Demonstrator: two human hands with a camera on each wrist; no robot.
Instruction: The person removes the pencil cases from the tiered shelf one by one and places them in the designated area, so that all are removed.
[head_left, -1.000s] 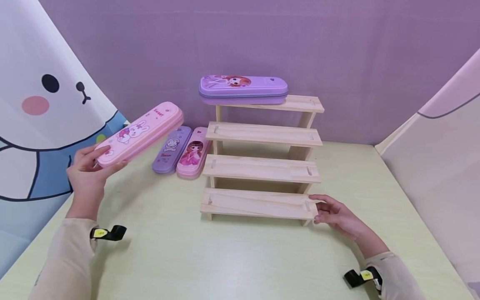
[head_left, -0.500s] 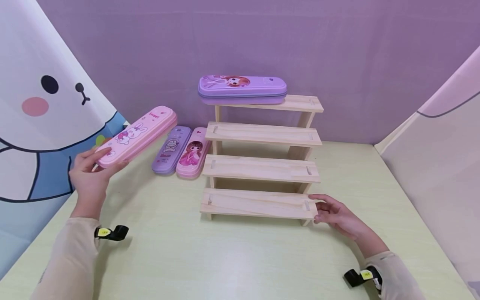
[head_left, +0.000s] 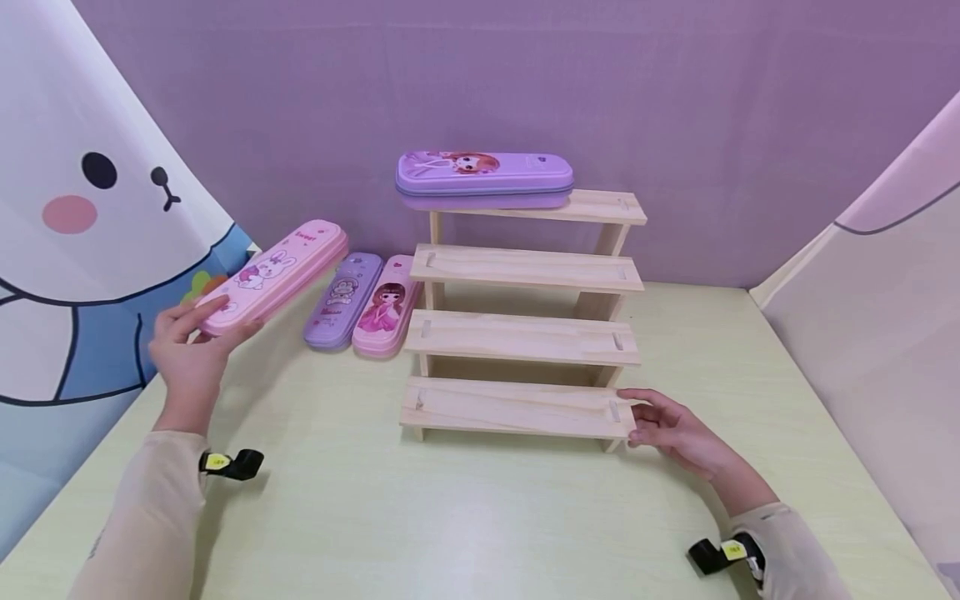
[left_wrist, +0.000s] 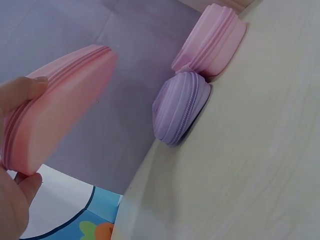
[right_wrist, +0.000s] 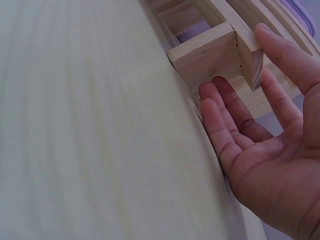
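My left hand [head_left: 191, 354] holds a pink pencil case [head_left: 279, 271] with a bunny print by its near end. Thumb and fingers grip its opposite long sides, and the case is tilted, its far end pointing up and right. The left wrist view shows the zipper edge of this pink case [left_wrist: 62, 112] raised off the table. My right hand [head_left: 682, 437] is at the right end of a four-step wooden display stand [head_left: 517, 408]. Its thumb and index finger grip the end of the lowest step [right_wrist: 250, 62], one on each edge; the other fingers curl below.
A purple pencil case [head_left: 483, 183] with a girl print lies across the stand's top step. Left of the stand, a purple case [head_left: 343, 300] and a pink case [head_left: 386, 308] lie side by side on the pale table [head_left: 465, 517]. A purple cloth [head_left: 675, 108] hangs behind.
The left hand has moved slightly right and the pink bunny case has lowered, its far end drawing back to the left. The right hand and stand stay where they were.
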